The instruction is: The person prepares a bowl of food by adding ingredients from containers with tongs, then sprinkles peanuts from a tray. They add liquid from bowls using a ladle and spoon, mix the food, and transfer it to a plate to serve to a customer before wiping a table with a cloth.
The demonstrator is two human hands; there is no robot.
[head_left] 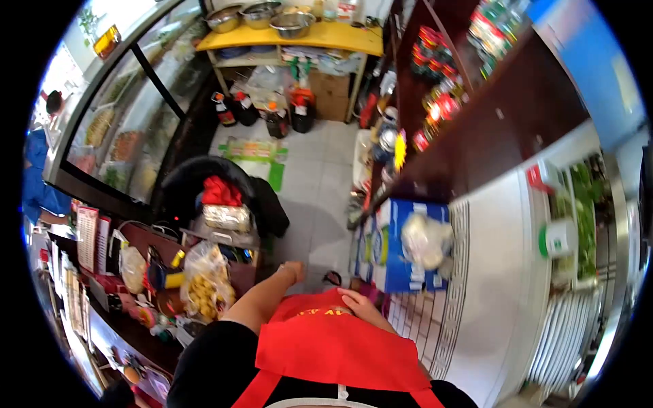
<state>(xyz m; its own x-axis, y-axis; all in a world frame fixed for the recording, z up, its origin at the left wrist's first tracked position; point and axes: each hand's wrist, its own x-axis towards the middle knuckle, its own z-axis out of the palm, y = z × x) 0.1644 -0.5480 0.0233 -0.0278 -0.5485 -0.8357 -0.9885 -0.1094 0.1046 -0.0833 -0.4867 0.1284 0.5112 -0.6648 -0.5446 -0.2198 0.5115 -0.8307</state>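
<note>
Right hand (364, 307) was touching the red apron (333, 340) on the wearer's front, couldn't tell if it pinched cloth. Left hand (292, 272) hung curled, contents unclear. Looked like apron-handling; adjusting it called for a light pinch.

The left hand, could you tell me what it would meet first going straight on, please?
Past some floor tiles, the left hand would probably meet the dark wooden shelving or the items at its foot; depth is unclear.
</note>
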